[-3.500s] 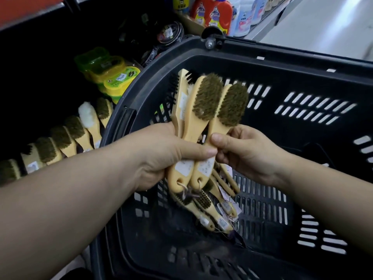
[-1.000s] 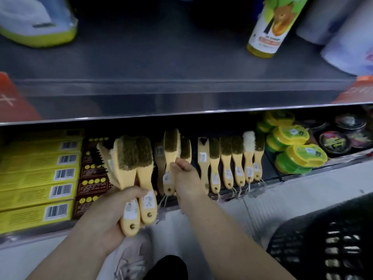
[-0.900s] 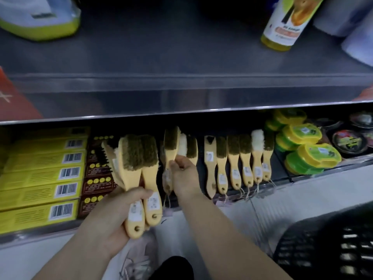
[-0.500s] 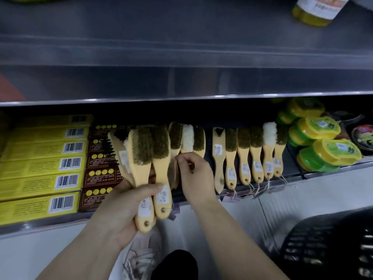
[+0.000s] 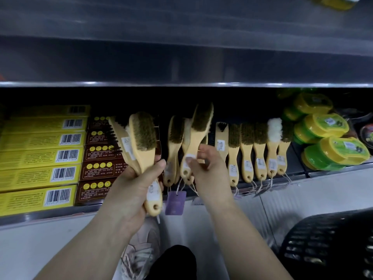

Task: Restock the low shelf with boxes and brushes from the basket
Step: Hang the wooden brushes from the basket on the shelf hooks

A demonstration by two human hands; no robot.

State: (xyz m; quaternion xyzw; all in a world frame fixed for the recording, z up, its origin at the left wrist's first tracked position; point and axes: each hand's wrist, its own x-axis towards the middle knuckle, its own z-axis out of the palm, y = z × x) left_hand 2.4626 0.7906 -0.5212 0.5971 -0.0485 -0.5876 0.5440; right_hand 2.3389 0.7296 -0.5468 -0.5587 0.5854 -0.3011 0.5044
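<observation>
Mid-frame brushes [image 5: 247, 150]: pale yellow handles, olive-brown bristles, and one white brush [image 5: 274, 128] with fluffy white tufts. At left, yellow boxes [image 5: 30, 158] with black-and-white barcodes, then brown boxes [image 5: 99, 166] with rows of yellow dots. At right, green-and-yellow tubs [image 5: 327, 126]. At centre, a purple tag [image 5: 175, 203]. At lower right, a black slotted basket [image 5: 331, 241].

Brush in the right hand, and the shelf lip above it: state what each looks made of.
The brush pinched by the right hand: handle looks like pale, smooth unpainted wood, given its yellow-tan matte surface; the olive-brown bristles could be natural hair or synthetic. Shelf lip: probably metal, grey with a soft sheen and a bright highlight along its lower edge.
</observation>
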